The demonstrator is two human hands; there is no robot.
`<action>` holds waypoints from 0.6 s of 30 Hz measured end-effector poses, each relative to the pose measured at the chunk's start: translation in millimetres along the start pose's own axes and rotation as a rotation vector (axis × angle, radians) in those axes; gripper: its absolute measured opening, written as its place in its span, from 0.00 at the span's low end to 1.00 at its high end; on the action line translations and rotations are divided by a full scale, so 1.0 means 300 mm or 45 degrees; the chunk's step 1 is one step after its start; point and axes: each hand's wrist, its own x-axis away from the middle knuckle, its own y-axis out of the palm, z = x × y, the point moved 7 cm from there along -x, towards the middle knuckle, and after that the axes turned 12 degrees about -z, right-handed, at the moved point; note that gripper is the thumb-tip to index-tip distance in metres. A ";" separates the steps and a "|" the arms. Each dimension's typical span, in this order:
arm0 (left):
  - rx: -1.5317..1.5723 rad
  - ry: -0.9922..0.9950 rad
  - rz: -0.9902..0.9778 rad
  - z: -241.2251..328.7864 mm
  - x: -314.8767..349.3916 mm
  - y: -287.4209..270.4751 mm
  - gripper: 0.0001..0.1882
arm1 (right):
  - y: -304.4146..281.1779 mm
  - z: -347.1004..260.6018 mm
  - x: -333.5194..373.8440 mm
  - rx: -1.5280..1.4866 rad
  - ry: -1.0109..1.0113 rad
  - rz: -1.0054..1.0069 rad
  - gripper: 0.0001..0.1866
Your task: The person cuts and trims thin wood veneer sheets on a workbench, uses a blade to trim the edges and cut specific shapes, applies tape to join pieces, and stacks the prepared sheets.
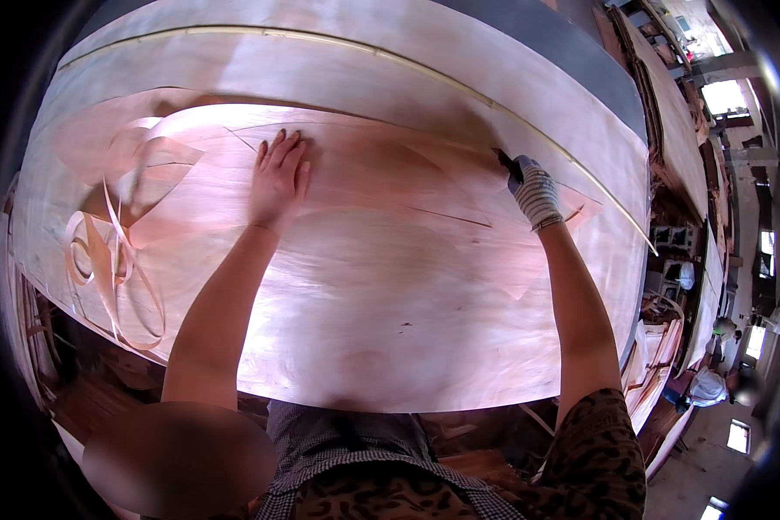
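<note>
A thin pinkish wood veneer sheet (364, 160) lies across a larger pale sheet (347, 303) on the worktop. My bare left hand (279, 173) rests flat on the veneer, its fingers stretched out and slightly spread. Farther right, my right hand (535, 192), in a white striped glove, grips a dark knife (505, 161) near the veneer's far edge. How the blade meets the sheet is too small to tell. Dark slits run through the veneer between my hands. Curled veneer strips (113, 251) lie in a loose heap on the left.
A long, thin yellowish strip (373, 50) curves across the far side of the pale sheet and down to the right. Stacked sheets (663, 113) stand beyond the worktop's right edge. More veneer pieces (654, 364) lie lower right, beside the workshop floor (702, 451).
</note>
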 end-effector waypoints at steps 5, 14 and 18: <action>-0.003 -0.026 0.009 -0.010 0.011 -0.025 0.16 | -0.048 -0.199 -0.062 -0.100 -0.125 0.136 0.19; 0.074 -0.010 0.017 0.040 0.003 -0.002 0.15 | 0.034 -0.167 -0.156 -0.075 -0.136 -0.074 0.17; 0.075 -0.032 0.020 0.028 0.001 -0.010 0.15 | -0.181 -0.369 0.215 -0.171 -0.239 0.472 0.12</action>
